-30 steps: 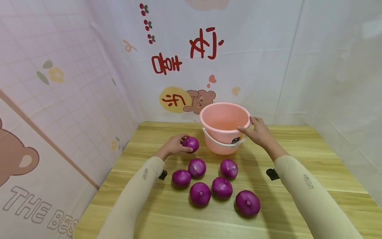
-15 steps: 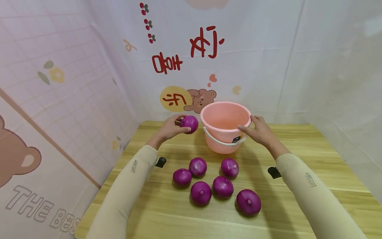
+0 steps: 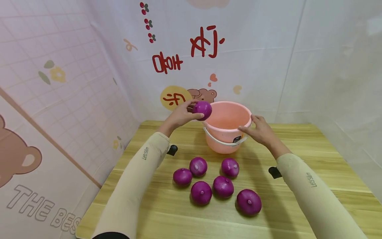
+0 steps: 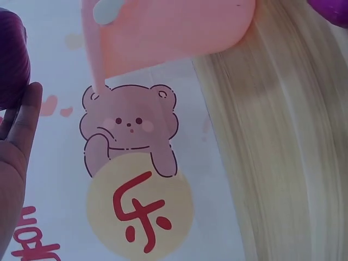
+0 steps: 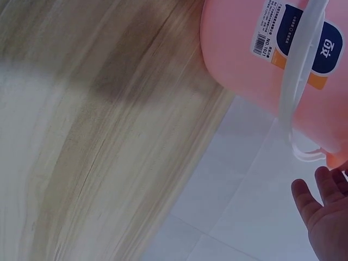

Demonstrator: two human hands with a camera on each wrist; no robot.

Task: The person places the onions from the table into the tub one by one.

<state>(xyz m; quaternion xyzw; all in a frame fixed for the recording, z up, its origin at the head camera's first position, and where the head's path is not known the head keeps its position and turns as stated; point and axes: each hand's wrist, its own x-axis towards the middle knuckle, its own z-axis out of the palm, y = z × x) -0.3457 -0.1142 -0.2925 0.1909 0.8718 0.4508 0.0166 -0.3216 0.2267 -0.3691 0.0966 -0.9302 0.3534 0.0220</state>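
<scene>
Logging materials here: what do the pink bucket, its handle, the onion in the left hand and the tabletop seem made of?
Pink bucket: probably plastic, smooth and satiny, with even colour.
White handle: likely plastic too, judging by its smooth, pale strip.
Onion: shiny, finely lined purple skin; real or moulded imitation, I cannot tell.
Tabletop: smooth, streaky grain suggests wood or wood-look laminate.
</scene>
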